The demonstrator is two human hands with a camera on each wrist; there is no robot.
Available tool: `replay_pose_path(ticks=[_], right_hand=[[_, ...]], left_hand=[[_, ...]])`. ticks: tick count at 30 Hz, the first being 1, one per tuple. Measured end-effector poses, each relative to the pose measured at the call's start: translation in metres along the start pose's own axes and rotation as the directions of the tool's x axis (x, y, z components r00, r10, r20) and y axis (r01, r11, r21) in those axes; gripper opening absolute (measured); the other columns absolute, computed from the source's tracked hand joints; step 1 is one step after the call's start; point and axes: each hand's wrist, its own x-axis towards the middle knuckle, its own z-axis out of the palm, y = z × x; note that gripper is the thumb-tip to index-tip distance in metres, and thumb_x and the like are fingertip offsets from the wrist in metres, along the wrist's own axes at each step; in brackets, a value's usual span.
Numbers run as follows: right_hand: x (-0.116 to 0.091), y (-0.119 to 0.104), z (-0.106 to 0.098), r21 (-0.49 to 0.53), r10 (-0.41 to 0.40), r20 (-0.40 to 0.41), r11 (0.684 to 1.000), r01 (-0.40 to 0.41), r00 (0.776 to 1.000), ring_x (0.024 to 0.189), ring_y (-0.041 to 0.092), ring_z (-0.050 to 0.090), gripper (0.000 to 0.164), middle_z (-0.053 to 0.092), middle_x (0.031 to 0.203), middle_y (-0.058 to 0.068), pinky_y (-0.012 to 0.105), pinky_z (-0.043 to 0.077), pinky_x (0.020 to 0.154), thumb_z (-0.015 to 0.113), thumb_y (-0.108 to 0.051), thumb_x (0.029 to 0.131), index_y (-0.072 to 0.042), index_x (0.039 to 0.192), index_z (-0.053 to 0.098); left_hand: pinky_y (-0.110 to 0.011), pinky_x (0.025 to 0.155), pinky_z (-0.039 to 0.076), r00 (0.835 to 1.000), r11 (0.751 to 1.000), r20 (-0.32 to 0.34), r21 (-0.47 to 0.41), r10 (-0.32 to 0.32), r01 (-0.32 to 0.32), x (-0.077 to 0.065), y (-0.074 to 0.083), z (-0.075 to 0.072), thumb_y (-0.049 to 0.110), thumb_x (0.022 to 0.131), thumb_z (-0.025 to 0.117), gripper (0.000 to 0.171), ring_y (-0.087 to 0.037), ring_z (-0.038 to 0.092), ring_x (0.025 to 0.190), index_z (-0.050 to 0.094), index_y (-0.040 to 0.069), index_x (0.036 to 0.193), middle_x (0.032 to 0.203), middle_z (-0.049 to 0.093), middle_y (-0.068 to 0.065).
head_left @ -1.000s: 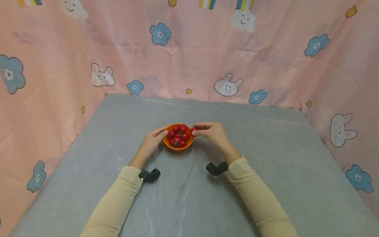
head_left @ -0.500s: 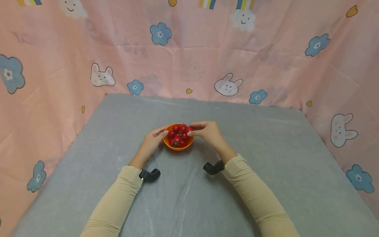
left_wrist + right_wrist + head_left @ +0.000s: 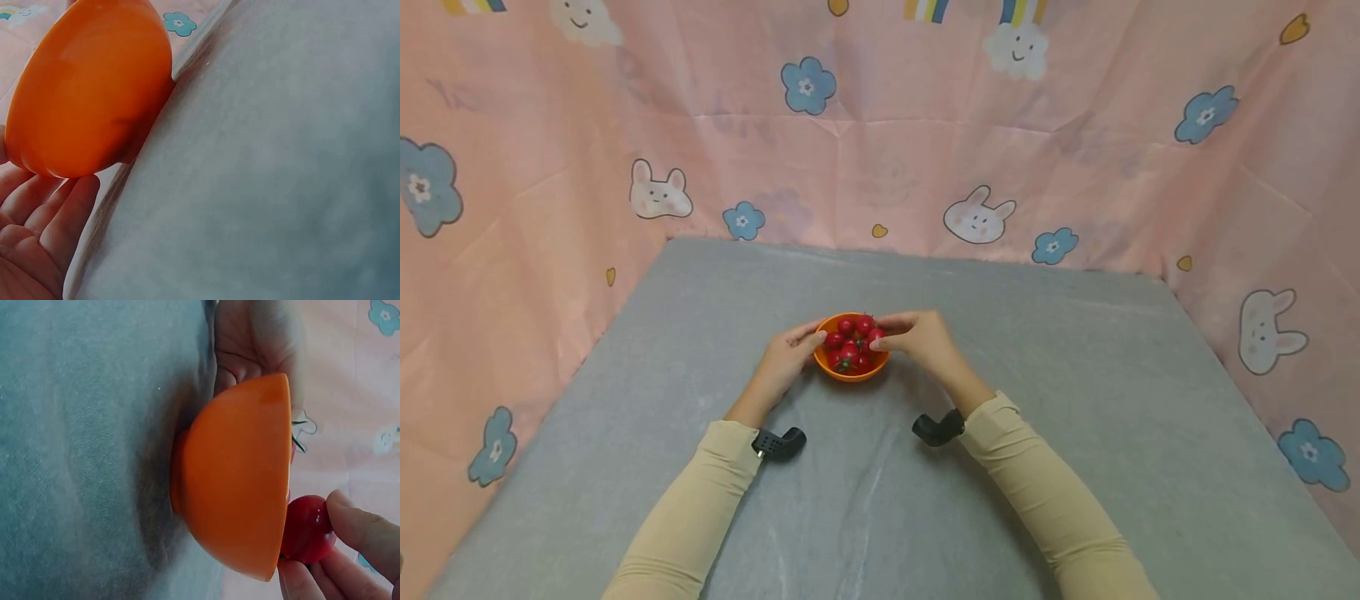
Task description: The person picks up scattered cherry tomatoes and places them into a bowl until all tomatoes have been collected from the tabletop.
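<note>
An orange bowl stands on the grey cloth in the head view, with several red cherry tomatoes inside, some showing green stems. My left hand holds the bowl's left side, thumb at the rim and fingers against the outer wall; the left wrist view shows these fingers touching the orange underside. At the opposite rim, my right hand pinches one cherry tomato between thumb and fingers. That tomato overlaps the rim in the right wrist view, and the bowl hides most of the others there.
Grey cloth covers the table around the bowl. Behind it and along both sides hangs a pink curtain printed with flowers, rabbits and clouds. Each wrist wears a black camera mount.
My right hand has moved left with the pinched tomato, from outside the right rim to over the bowl's right edge. My left hand has stayed on the bowl.
</note>
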Motion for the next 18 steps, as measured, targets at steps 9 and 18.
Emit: replay_pose_path(ticks=[9, 18], right_hand=[[0.0004, 0.0005, 0.0057, -0.070, 0.004, 0.018, 0.998, -0.002, 1.000, 0.125, 0.023, 0.058, 0.039, 0.073, 0.121, 0.007, 0.040, 0.050, 0.103, 0.084, -0.016, 0.080, -0.012, 0.118, 0.075], [-0.0013, 0.0006, 0.0079, -0.120, -0.013, 0.020, 0.993, 0.015, 1.000, 0.126, 0.025, 0.058, 0.039, 0.072, 0.124, 0.008, 0.039, 0.052, 0.100, 0.084, -0.015, 0.080, -0.010, 0.117, 0.074]], left_hand=[[-0.029, 0.093, 0.052, 1.000, 1.000, -0.001, -0.018, 0.008, -0.008, -0.0003, 0.0004, 0.0002, 0.031, 0.102, 0.057, 0.044, -0.024, 0.056, 0.129, 0.057, 0.012, 0.141, 0.144, 0.058, -0.009], [-0.033, 0.096, 0.052, 1.000, 1.000, -0.002, -0.015, 0.008, -0.008, -0.0007, 0.0010, 0.0006, 0.031, 0.102, 0.057, 0.044, -0.024, 0.056, 0.129, 0.057, 0.012, 0.141, 0.143, 0.058, -0.009]])
